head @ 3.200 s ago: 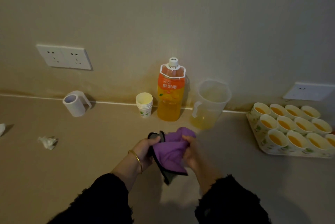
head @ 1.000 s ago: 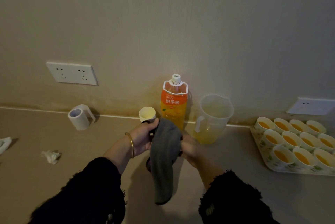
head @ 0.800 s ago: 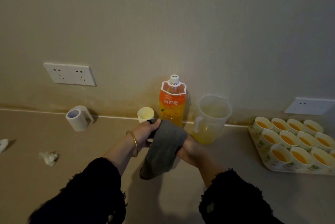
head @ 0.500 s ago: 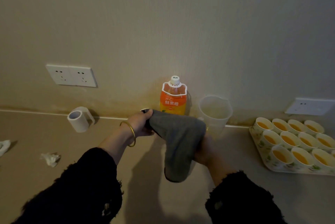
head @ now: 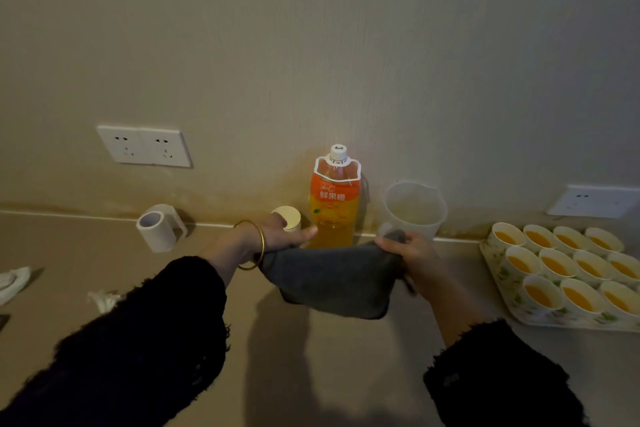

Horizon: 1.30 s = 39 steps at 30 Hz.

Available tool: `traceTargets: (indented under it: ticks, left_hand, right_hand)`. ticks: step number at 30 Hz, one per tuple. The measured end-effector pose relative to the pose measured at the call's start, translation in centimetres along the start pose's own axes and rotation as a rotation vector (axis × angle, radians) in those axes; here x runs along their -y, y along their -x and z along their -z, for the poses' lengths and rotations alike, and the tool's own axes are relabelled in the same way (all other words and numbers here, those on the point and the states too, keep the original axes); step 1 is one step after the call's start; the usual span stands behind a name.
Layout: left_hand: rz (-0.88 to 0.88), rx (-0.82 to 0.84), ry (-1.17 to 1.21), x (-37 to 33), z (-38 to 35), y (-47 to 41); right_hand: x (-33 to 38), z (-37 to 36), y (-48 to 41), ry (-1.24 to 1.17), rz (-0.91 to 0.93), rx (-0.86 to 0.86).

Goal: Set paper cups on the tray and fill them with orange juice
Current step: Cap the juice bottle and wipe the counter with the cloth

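A grey cloth (head: 332, 279) hangs stretched between both hands above the counter (head: 329, 374). The left hand (head: 282, 236) has its grip closed on one end, and the right hand (head: 410, 250) has its grip bunched round the other. Behind them, by the wall, stand a stack of empty cups (head: 287, 217), the juice bottle (head: 334, 205) and a clear jug (head: 414, 208). At the right, the tray (head: 571, 324) carries paper cups (head: 543, 295) filled with orange juice.

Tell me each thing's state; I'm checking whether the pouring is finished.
Juice bottle: upright, capped, partly full.
Pitcher: upright.
Cups on tray: filled with juice.
Spare cup stack: upright, top cup empty.
Grey cloth: held stretched between both hands.
Left hand: grips one end.
Right hand: grips the other.
White mug: on its side.
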<state>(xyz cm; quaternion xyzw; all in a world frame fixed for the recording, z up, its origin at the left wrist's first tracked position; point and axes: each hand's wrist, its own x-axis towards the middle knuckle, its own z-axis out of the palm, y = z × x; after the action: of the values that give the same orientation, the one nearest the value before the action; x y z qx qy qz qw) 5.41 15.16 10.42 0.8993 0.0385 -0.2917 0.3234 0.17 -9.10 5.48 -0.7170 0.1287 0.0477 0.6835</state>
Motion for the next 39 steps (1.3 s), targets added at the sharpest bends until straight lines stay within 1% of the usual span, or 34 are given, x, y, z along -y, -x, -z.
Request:
traceTargets:
  ticks: [2, 4, 5, 6, 8, 10, 12, 14, 15, 16, 19, 20, 22, 24, 26, 28, 30, 32, 33, 34, 35, 36, 37, 38, 39]
  left_hand:
    - [-0.05, 0.052, -0.119, 0.3, 0.5, -0.4]
    - [-0.133, 0.121, -0.269, 0.3, 1.0, -0.4]
    - [-0.167, 0.131, -0.354, 0.3, 1.2, -0.3]
    - [-0.192, 0.116, -0.445, 0.3, 1.4, -0.2]
    - [-0.242, 0.023, -0.596, 0.5, 1.7, -0.5]
    - [-0.274, -0.051, -0.672, 0.8, 2.0, -0.9]
    - [-0.269, -0.065, -0.718, 1.0, 2.4, -1.2]
    - [-0.277, -0.044, -0.712, 1.3, 3.0, -1.3]
    - [-0.298, -0.041, -0.656, 1.6, 3.3, -1.3]
    - [-0.316, -0.037, -0.543, 1.9, 3.7, -1.2]
    - [-0.314, -0.07, 0.003, 2.6, 4.4, -0.7]
    - [-0.298, -0.1, 0.127, 2.5, 4.3, -0.6]
    - [-0.261, -0.142, 0.272, 1.4, 3.6, -0.5]
    - [-0.257, -0.153, 0.358, -0.4, 2.3, -0.2]
    - [-0.293, -0.149, 0.419, -2.4, 1.1, 0.5]
    - [-0.37, -0.088, 0.44, -3.9, 0.1, 1.4]
    - [-0.469, -0.036, 0.312, -4.6, -0.5, 2.3]
    - [-0.566, -0.016, 0.2, -4.6, -0.6, 2.6]
    - [-0.614, -0.026, 0.16, -4.3, -0.5, 2.4]
    - [-0.655, -0.066, 0.111, -4.0, -0.3, 2.1]
    - [-0.667, -0.129, 0.054, -3.6, -0.1, 1.7]
    - [-0.663, -0.189, 0.022, -3.4, 0.2, 1.6]
    - [-0.656, -0.225, 0.025, -3.2, 0.4, 1.6]
    - [-0.657, -0.226, 0.063, -3.1, 0.7, 1.5]
    - [-0.661, -0.191, 0.129, -3.0, 0.9, 1.8]
  right_hand:
    - [0.5, 0.1, -0.5, 0.107, -0.016, -0.092]
    - [1.6, 0.3, -0.3, 0.217, -0.076, -0.157]
    - [2.1, 0.6, -0.2, 0.268, -0.072, -0.138]
    - [2.5, 0.9, -0.2, 0.299, -0.051, -0.077]
    - [3.4, 1.6, 0.0, 0.35, -0.009, 0.09]
    - [4.1, 1.7, 0.2, 0.511, 0.025, 0.201]
    - [4.5, 1.4, 0.1, 0.765, 0.088, 0.246]
    - [4.8, 1.3, 0.0, 0.906, 0.161, 0.245]
    - [4.9, 1.4, -0.1, 0.91, 0.2, 0.23]
    - [5.1, 1.4, -0.1, 0.872, 0.214, 0.196]
    - [5.7, 0.9, 0.1, 0.62, 0.194, 0.08]
    - [5.8, 0.4, 0.2, 0.59, 0.176, 0.023]
    - [6.1, -1.2, 0.2, 0.505, 0.155, -0.055]
    - [6.6, -3.1, 0.7, 0.361, 0.126, -0.028]
    - [7.1, -5.1, 1.2, 0.246, 0.1, 0.057]
    - [7.5, -6.9, 1.3, 0.146, 0.061, 0.141]
    - [7.9, -8.0, 1.4, 0.045, -0.035, 0.187]
    - [8.1, -8.1, 1.2, -0.089, -0.147, 0.204]
    - [7.8, -7.8, 1.1, -0.104, -0.13, 0.212]
    - [7.6, -7.4, 1.0, -0.069, -0.072, 0.215]
    - [7.3, -6.7, 0.9, 0.03, 0.025, 0.183]
    - [7.0, -5.9, 0.8, 0.151, 0.143, 0.116]
    - [6.5, -5.2, 0.5, 0.221, 0.214, 0.038]
    - [6.0, -4.5, 0.0, 0.223, 0.229, -0.014]
    - [5.4, -4.1, -0.2, 0.177, 0.195, -0.013]
